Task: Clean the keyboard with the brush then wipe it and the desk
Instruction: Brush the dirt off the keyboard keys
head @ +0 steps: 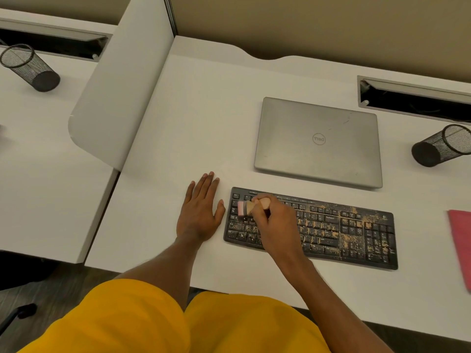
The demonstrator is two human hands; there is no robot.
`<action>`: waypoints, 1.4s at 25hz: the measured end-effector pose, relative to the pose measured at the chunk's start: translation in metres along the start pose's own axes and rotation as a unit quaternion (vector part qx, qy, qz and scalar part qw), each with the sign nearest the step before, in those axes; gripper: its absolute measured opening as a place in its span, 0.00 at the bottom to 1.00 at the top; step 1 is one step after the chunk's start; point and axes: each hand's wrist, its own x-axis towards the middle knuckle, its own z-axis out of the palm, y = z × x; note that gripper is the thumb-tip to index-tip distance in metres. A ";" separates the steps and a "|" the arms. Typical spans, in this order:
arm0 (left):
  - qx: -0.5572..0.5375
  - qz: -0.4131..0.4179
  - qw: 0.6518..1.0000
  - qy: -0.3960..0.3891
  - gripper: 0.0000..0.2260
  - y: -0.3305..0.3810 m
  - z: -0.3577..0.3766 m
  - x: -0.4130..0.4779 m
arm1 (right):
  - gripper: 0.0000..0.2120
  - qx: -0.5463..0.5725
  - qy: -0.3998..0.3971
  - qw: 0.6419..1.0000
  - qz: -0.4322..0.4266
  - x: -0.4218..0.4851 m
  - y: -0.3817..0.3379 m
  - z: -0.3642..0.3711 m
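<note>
Brushing looked barely started. The black keyboard [356,233] lay on the white desk [198,118] with tan crumbs over most keys, thickest on its right half. The right hand [275,222] had its fingers curled round a small wooden brush [246,207], pink tip at the keyboard's top-left keys. The left hand [201,212] lay flat just left of the keyboard, fingers straight, holding nothing. I'd say wiping wasn't begun, since the pink cloth [461,245] sat untouched right of the keyboard.

Count: one keyboard, one brush, one cloth, one closed Dell laptop [318,141] behind the keyboard, and two mesh pen cups, one behind-right [441,146] and one far left [28,67].
</note>
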 end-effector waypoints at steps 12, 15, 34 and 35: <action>0.000 -0.003 1.000 -0.005 0.30 0.000 0.000 0.000 | 0.10 -0.032 -0.025 0.999 0.008 -0.001 0.000 -0.001; 0.001 -0.002 1.000 -0.004 0.30 0.000 -0.001 0.000 | 0.09 -0.027 0.037 0.999 0.002 0.005 0.003 -0.006; 0.004 -0.002 1.000 -0.010 0.31 -0.001 0.000 0.000 | 0.13 -0.097 -0.029 0.995 -0.006 0.001 0.008 -0.003; 0.004 -0.003 1.000 -0.011 0.31 -0.001 0.000 0.000 | 0.13 -0.107 -0.052 0.993 -0.005 0.000 0.007 -0.005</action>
